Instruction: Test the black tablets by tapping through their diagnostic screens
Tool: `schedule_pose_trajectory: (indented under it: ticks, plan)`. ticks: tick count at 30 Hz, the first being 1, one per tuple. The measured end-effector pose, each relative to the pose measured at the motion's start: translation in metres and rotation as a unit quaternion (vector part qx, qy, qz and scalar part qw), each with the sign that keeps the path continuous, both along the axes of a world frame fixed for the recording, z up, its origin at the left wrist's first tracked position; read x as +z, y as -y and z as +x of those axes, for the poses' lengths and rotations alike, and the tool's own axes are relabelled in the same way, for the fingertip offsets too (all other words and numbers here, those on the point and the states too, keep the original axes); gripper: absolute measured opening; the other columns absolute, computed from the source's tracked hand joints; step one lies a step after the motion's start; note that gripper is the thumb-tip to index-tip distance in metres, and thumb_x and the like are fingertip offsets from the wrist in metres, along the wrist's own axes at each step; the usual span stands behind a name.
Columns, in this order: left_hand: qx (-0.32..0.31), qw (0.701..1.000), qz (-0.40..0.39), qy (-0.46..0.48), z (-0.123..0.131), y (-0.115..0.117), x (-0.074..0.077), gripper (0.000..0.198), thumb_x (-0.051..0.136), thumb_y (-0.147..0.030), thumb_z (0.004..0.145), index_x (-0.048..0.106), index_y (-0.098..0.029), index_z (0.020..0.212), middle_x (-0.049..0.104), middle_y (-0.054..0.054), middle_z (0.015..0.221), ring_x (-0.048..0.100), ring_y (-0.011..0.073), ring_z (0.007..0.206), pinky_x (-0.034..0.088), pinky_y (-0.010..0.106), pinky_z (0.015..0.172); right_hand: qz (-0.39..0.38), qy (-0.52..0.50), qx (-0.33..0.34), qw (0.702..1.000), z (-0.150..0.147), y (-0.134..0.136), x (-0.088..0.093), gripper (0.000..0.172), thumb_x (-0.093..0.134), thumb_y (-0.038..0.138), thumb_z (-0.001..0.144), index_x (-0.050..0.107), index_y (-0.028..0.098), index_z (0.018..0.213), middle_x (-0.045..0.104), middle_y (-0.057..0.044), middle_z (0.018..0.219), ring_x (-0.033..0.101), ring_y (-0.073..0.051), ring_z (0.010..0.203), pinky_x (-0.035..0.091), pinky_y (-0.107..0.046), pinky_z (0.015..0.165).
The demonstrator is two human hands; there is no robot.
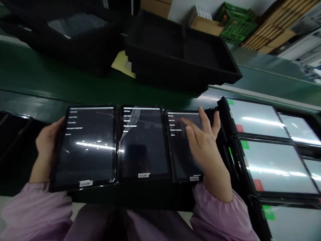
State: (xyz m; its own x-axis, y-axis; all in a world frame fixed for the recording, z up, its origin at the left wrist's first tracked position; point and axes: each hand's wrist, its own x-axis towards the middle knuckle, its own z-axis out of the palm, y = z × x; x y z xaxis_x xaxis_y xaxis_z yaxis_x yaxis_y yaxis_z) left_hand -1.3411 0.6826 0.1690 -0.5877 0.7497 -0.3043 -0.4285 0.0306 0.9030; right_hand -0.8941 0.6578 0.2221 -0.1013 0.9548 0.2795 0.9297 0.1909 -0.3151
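Three dark-screened tablets lie side by side in front of me, each showing a short white text menu and a small label at its lower edge. My left hand (pixel 47 142) grips the outer edge of the left tablet (pixel 87 157), its fingertips hidden behind the edge. On the middle tablet (pixel 144 147), a loose piece of clear film catches the light near the top. Over the right tablet (pixel 182 157), my right hand (pixel 207 144) has its fingers spread, with the index fingertip at the screen near the upper menu lines.
At the right, several tablets with white screens (pixel 278 167) and green and red corner squares lie in rows. Stacked black trays (pixel 160 53) stand on the green bench (pixel 100 85) beyond, beside yellow paper (pixel 122 63). Green crates (pixel 234 21) and cardboard are farther back.
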Motion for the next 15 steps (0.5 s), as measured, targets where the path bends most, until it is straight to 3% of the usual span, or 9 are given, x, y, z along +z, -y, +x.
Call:
schedule_pose_trajectory:
  ticks: [5, 9, 15]
  plan:
    - [0.016, 0.999, 0.04, 0.021, 0.015, -0.01, 0.015, 0.021, 0.055, -0.003, 0.08, 0.07, -0.015, 0.088, 0.077, -0.001, 0.081, 0.074, 0.0168, 0.08, 0.061, 0.024, 0.073, -0.023, -0.008, 0.074, 0.997, -0.026, 0.005, 0.009, 0.047, 0.034, 0.041, 0.111, 0.069, 0.021, 0.137, 0.023, -0.012, 0.173, 0.0, -0.047, 0.16, 0.025, -0.077, 0.121]
    - [-0.046, 0.998, 0.035, 0.018, 0.018, -0.016, 0.018, 0.032, 0.061, -0.009, 0.073, 0.075, -0.008, 0.103, 0.079, 0.008, 0.094, 0.073, 0.0224, 0.093, 0.059, 0.026, 0.08, -0.07, 0.001, 0.13, 0.989, -0.055, -0.006, 0.009, 0.048, 0.036, 0.042, 0.11, 0.066, 0.019, 0.14, 0.024, -0.015, 0.172, 0.001, -0.05, 0.16, 0.033, -0.078, 0.117]
    - [-0.115, 0.993, 0.006, 0.029, 0.012, -0.015, 0.019, 0.052, 0.062, -0.021, 0.074, 0.073, -0.008, 0.123, 0.077, 0.007, 0.093, 0.071, 0.0258, 0.092, 0.056, 0.03, 0.074, -0.04, 0.019, 0.158, 0.986, -0.074, -0.022, -0.003, 0.049, 0.038, 0.042, 0.11, 0.064, 0.016, 0.143, 0.027, -0.018, 0.17, 0.006, -0.051, 0.158, 0.029, -0.077, 0.12]
